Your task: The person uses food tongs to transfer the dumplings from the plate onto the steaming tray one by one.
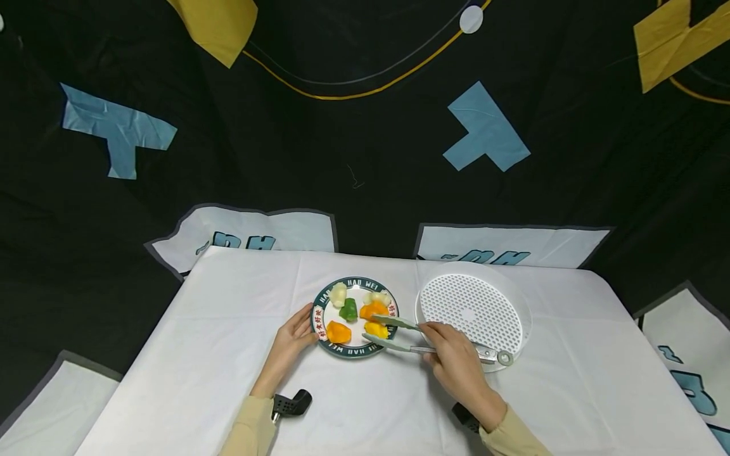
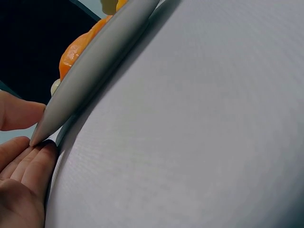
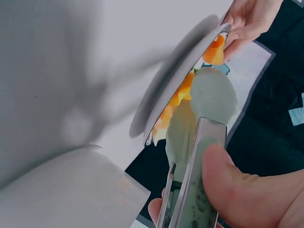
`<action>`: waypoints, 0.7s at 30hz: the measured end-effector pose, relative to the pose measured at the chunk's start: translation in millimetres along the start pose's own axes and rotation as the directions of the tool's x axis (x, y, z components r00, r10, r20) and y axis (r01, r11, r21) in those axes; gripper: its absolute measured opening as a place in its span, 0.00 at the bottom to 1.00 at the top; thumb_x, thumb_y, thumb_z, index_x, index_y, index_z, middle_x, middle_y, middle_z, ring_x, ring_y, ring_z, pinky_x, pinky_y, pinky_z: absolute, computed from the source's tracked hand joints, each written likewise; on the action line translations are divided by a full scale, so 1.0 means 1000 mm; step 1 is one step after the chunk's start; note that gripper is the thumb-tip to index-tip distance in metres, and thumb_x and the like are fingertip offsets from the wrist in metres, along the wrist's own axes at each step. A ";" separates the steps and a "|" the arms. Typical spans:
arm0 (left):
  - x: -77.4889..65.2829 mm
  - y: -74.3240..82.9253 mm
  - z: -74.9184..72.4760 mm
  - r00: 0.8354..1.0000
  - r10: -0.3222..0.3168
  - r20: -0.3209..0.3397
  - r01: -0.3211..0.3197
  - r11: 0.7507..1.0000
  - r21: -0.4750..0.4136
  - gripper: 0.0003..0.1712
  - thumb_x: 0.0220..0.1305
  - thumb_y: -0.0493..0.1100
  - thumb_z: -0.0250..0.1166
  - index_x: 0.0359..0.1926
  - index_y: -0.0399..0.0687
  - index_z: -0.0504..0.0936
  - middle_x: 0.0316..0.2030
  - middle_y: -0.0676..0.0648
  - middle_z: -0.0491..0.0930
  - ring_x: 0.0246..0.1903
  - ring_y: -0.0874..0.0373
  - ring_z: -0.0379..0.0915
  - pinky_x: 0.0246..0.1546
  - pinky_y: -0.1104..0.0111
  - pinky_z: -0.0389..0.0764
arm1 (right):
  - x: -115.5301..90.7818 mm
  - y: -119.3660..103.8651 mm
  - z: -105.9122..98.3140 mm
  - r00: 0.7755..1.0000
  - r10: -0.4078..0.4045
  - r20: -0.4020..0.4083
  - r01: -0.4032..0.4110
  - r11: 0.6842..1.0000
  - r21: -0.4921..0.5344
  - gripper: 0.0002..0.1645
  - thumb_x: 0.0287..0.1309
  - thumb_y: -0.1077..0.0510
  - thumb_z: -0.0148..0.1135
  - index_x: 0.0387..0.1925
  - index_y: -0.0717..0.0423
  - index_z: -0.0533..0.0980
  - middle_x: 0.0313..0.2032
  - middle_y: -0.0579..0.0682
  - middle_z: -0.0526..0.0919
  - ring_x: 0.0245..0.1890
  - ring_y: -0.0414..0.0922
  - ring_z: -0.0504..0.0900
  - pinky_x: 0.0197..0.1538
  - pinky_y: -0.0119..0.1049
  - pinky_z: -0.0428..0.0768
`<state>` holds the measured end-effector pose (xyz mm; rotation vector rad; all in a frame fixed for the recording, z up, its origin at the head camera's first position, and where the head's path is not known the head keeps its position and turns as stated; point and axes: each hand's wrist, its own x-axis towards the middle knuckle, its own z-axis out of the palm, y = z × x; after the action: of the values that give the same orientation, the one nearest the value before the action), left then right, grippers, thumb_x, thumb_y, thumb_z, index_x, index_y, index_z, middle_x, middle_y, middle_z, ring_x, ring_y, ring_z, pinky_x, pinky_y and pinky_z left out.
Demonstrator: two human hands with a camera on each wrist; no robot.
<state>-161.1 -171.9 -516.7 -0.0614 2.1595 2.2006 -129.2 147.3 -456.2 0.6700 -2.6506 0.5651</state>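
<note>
A round plate [image 1: 349, 321] with a green patterned rim carries pieces of orange [image 1: 339, 332], yellow [image 1: 376, 329], green [image 1: 348, 310] and pale vegetable [image 1: 338, 294]. My left hand [image 1: 291, 342] pinches its left rim, thumb above and fingers underneath, as the left wrist view shows. Tongs [image 1: 419, 348] with green tips and a metal body are gripped in my right hand [image 1: 456, 358]. Their spread tips reach over the plate's right side, by an orange piece [image 1: 373, 310] and the yellow one. In the right wrist view, the tongs' tips [image 3: 213, 95] partly hide the food.
Right of the plate stands a round white container with a perforated insert [image 1: 470, 307], partly under the right hand and the tongs' hinge end. A white cloth [image 1: 365, 405] covers the table. Behind hangs a black backdrop [image 1: 342, 158] with blue and yellow shapes.
</note>
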 end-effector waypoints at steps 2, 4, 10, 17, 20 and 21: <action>0.000 0.000 0.000 1.000 -0.004 0.000 0.004 1.000 -0.008 0.41 0.56 0.25 0.59 0.71 0.37 0.56 0.70 0.36 0.55 0.66 0.46 0.58 0.59 0.74 0.69 | 0.002 0.000 0.001 1.000 -0.008 -0.001 0.008 1.000 -0.012 0.30 0.38 0.70 0.74 0.49 0.61 0.80 0.47 0.55 0.81 0.47 0.53 0.79 0.48 0.47 0.79; -0.001 0.000 0.000 1.000 -0.007 0.003 0.007 1.000 -0.011 0.41 0.56 0.25 0.59 0.71 0.37 0.56 0.70 0.36 0.55 0.66 0.46 0.57 0.58 0.75 0.69 | 0.003 0.000 0.002 1.000 -0.017 -0.010 0.017 1.000 -0.020 0.28 0.38 0.71 0.73 0.48 0.61 0.81 0.46 0.54 0.81 0.46 0.52 0.79 0.47 0.46 0.79; -0.001 0.000 0.000 1.000 -0.001 0.011 0.001 1.000 -0.017 0.41 0.57 0.25 0.59 0.71 0.37 0.56 0.70 0.36 0.55 0.66 0.46 0.57 0.58 0.74 0.69 | 0.006 0.002 0.006 0.998 -0.032 -0.053 0.031 0.999 -0.020 0.26 0.36 0.74 0.72 0.44 0.60 0.82 0.44 0.52 0.82 0.44 0.50 0.79 0.45 0.44 0.79; -0.001 0.001 0.000 1.000 0.004 0.017 -0.004 1.000 -0.017 0.41 0.57 0.26 0.59 0.71 0.37 0.56 0.70 0.36 0.54 0.66 0.46 0.57 0.59 0.74 0.68 | 0.008 0.005 0.005 0.994 -0.053 -0.099 0.055 0.998 0.022 0.26 0.34 0.75 0.72 0.43 0.59 0.83 0.42 0.52 0.83 0.43 0.51 0.80 0.47 0.45 0.80; -0.002 0.001 0.000 1.000 0.006 0.019 -0.006 1.000 -0.017 0.40 0.57 0.26 0.59 0.71 0.38 0.57 0.70 0.36 0.54 0.66 0.46 0.57 0.61 0.72 0.67 | 0.010 0.004 0.000 0.992 -0.054 -0.114 0.060 0.997 0.049 0.26 0.35 0.76 0.72 0.42 0.59 0.83 0.42 0.52 0.83 0.43 0.51 0.80 0.47 0.45 0.80; -0.002 0.001 0.000 1.000 0.008 0.019 -0.007 1.000 -0.013 0.40 0.58 0.26 0.59 0.71 0.38 0.57 0.70 0.36 0.54 0.67 0.46 0.57 0.61 0.72 0.67 | 0.010 0.004 -0.002 0.992 -0.052 -0.117 0.059 0.997 0.057 0.26 0.35 0.75 0.72 0.42 0.59 0.83 0.42 0.52 0.83 0.43 0.51 0.80 0.47 0.45 0.80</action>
<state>-159.4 -171.5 -515.6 -0.0328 2.1395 2.2098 -139.4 147.2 -451.4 0.7039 -2.5088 0.6500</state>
